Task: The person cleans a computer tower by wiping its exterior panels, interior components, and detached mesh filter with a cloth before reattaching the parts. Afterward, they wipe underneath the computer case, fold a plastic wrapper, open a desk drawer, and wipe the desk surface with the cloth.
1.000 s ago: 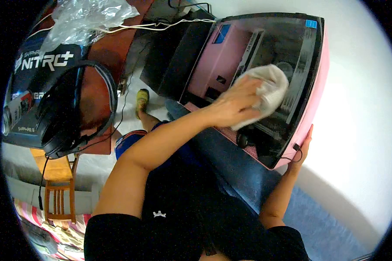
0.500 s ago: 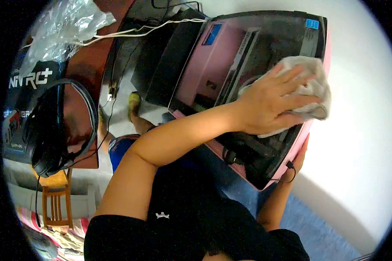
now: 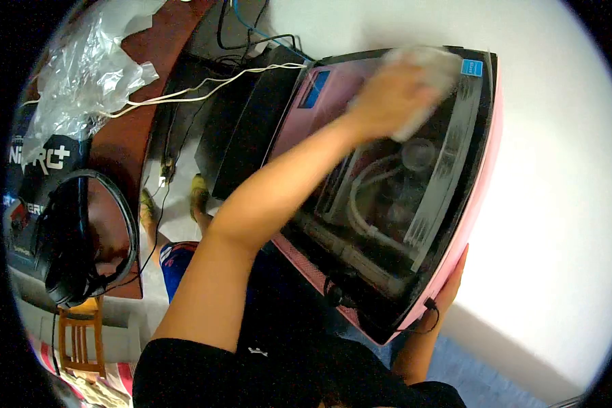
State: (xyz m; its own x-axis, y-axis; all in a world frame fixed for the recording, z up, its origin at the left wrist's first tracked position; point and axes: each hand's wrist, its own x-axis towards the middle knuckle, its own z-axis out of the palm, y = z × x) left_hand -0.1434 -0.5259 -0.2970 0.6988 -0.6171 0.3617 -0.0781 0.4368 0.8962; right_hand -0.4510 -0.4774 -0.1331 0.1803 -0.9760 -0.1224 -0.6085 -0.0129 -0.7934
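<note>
Computer case (image 3: 394,197), pink, dark see-through panel (image 3: 381,224); catalogued from head view. Location: beside white wall (image 3: 557,204), tilted. Left hand (image 3: 391,102), blurred, gripped a pale cloth (image 3: 434,71) against the case's upper panel; right hand (image 3: 450,282) lay along the case's wall-facing side, fingers extended, grip partly hidden. Wiping judged unfinished: lower panel bore no cloth, showed streaks; portion covered could not be told. Left of case: black cabinet-like object (image 3: 245,143); farther left, reddish-brown table (image 3: 170,41) bearing plastic wrap (image 3: 88,81), printed box (image 3: 41,160), headphones (image 3: 64,268). Below table: wooden chair (image 3: 81,333).
</note>
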